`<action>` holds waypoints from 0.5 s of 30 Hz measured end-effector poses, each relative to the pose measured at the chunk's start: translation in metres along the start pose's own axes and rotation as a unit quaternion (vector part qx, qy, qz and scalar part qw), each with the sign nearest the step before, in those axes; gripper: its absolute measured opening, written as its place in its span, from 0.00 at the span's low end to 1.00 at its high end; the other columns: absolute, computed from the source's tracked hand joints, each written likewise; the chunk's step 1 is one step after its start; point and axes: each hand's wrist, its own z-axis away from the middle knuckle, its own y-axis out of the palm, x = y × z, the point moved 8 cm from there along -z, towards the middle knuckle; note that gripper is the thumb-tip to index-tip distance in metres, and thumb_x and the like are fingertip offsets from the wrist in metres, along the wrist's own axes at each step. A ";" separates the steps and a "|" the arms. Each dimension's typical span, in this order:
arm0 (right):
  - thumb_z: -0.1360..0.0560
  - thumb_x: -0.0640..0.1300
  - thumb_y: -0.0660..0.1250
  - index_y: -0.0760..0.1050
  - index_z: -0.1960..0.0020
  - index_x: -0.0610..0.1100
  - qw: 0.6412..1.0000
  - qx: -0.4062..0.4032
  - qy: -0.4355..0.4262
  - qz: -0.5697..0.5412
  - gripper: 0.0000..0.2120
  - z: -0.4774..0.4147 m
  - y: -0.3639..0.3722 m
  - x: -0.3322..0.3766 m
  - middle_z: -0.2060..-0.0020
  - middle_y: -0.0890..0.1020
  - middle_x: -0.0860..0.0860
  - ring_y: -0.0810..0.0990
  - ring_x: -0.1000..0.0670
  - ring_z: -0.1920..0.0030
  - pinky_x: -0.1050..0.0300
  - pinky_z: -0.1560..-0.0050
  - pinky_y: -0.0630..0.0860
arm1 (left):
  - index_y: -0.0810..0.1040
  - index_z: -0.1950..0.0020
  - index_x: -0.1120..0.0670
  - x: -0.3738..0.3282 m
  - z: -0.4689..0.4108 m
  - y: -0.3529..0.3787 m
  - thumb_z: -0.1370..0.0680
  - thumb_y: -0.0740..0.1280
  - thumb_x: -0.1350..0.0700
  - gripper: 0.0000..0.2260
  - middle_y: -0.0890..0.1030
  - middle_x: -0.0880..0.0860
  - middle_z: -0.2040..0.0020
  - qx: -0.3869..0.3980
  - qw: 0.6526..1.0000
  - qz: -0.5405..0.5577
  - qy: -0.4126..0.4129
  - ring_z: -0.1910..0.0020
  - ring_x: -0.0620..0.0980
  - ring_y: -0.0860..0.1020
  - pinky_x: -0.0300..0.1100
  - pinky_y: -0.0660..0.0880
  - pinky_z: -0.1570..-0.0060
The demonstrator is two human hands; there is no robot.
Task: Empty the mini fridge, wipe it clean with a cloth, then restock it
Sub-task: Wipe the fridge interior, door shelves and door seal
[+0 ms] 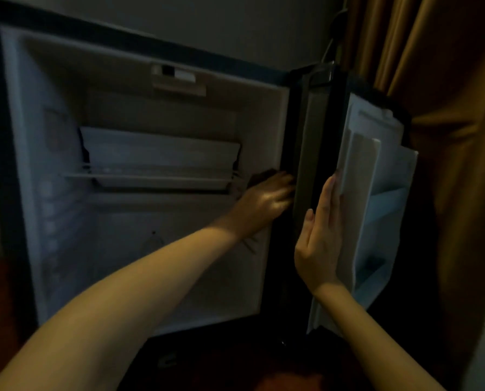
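The mini fridge [24, 153] stands open, and no items show in its white interior. A wire shelf [151, 177] crosses the middle, with a white cooling plate [162, 153] behind it. My left hand [266, 200] reaches inside to the right inner wall, beside the shelf's end. It holds a dark cloth [261, 176] against that wall, and most of the cloth is hidden under the fingers. My right hand [320, 238] lies flat, fingers straight, on the hinge-side edge of the open door [376, 193].
The door's white shelves [388, 198] look empty. A brown curtain [455, 136] hangs close behind the door on the right. Dark floor [235, 362] lies below the fridge. The room is dim.
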 end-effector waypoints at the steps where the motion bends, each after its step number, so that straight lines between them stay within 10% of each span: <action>1: 0.19 0.35 0.52 0.46 0.22 0.37 1.000 0.002 0.004 -0.001 0.27 0.011 0.000 -0.003 0.22 0.49 0.44 0.50 0.47 0.22 0.38 0.25 0.56 | 0.84 0.55 0.63 -0.019 0.017 0.011 0.25 0.62 0.62 0.11 0.83 0.61 0.51 0.024 1.000 0.003 0.009 0.44 0.61 0.81 0.50 0.72 0.37; 8: 0.18 0.35 0.51 0.48 0.24 0.34 1.000 0.000 0.009 -0.014 0.25 0.018 0.001 -0.004 0.23 0.52 0.38 0.51 0.45 0.22 0.40 0.24 0.55 | 0.85 0.55 0.59 -0.120 0.149 0.085 0.30 0.67 0.60 0.08 0.84 0.57 0.51 0.259 0.962 0.071 0.054 0.48 0.56 0.82 0.49 0.77 0.45; 11: 0.19 0.34 0.51 0.48 0.24 0.32 1.000 0.001 0.011 -0.014 0.25 0.019 0.002 -0.007 0.24 0.53 0.36 0.50 0.46 0.22 0.43 0.23 0.54 | 0.83 0.66 0.51 -0.146 0.191 0.119 0.48 0.79 0.51 0.14 0.82 0.47 0.62 0.421 0.904 0.074 -0.014 0.63 0.43 0.80 0.36 0.75 0.64; 15: 0.19 0.32 0.52 0.49 0.24 0.31 1.000 0.004 0.007 -0.013 0.25 0.019 0.001 -0.006 0.24 0.53 0.35 0.50 0.45 0.22 0.42 0.24 0.53 | 0.80 0.67 0.50 -0.146 0.188 0.112 0.45 0.80 0.54 0.12 0.81 0.46 0.62 0.377 0.920 0.104 -0.014 0.64 0.42 0.79 0.35 0.75 0.68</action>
